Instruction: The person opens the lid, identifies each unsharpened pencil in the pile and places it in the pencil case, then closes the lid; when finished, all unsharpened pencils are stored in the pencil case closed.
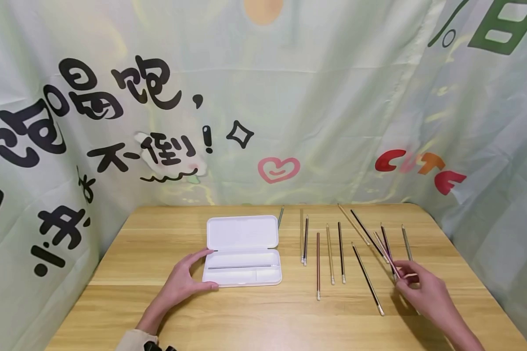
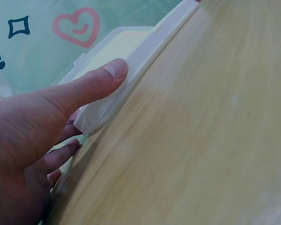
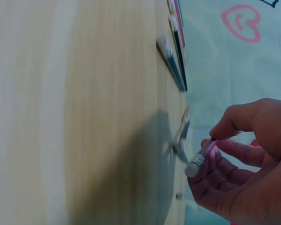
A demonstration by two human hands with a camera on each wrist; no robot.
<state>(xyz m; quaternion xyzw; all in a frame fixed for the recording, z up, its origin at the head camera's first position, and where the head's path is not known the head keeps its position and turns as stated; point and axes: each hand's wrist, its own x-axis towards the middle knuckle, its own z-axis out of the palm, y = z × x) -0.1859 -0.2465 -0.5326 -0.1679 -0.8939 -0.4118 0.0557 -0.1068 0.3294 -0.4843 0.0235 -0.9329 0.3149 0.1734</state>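
A white pencil case (image 1: 242, 233) lies with its lid raised back on the wooden table, one dark pencil (image 1: 239, 266) lying lengthwise in it. My left hand (image 1: 186, 278) grips the case's left end, thumb at the front edge and fingers toward the hinge; in the left wrist view the thumb (image 2: 116, 69) presses on the white side wall. Over at the right, my right hand (image 1: 426, 291) pinches a pink pencil (image 1: 383, 247) between thumb and fingers. Its eraser end (image 3: 195, 167) points out of the grip in the right wrist view.
Several loose pencils lie between case and right hand, among them a red one (image 1: 318, 265) and a black one (image 1: 368, 280). Others, such as a grey one (image 1: 406, 242), lie near the right hand. One pencil (image 1: 281, 217) shows behind the lid. A printed curtain (image 1: 334, 97) surrounds the table.
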